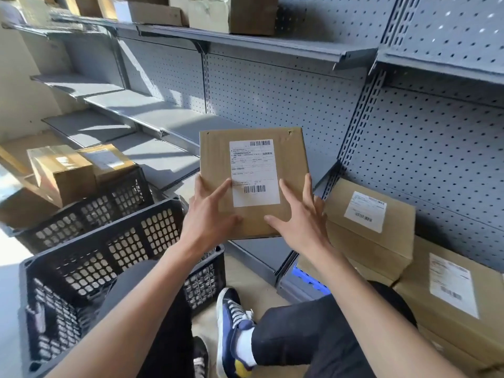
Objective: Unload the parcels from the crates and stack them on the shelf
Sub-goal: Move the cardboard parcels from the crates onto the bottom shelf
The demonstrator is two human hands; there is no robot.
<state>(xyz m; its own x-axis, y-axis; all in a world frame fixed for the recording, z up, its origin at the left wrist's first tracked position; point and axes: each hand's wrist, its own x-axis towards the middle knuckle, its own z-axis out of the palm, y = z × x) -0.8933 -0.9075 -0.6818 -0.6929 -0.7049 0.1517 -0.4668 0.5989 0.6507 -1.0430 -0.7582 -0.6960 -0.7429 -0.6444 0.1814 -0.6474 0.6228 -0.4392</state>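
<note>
A flat cardboard parcel [253, 184] with a white shipping label hangs in front of the grey shelf unit [174, 124], label towards me. My left hand [210, 214] lies on its lower left part and my right hand [300, 214] on its lower right, both with fingers straight and spread against the face. Below left stands a black crate [109, 241], and no parcels show inside it. Behind it, a second black crate [122, 192] holds two brown parcels [62, 170].
Labelled cardboard boxes [368, 214] are stacked at the lower right against the pegboard back. More boxes [231, 12] stand on the top shelf. My knees and a blue shoe [234, 328] are on the floor between the near crate and the right-hand stack.
</note>
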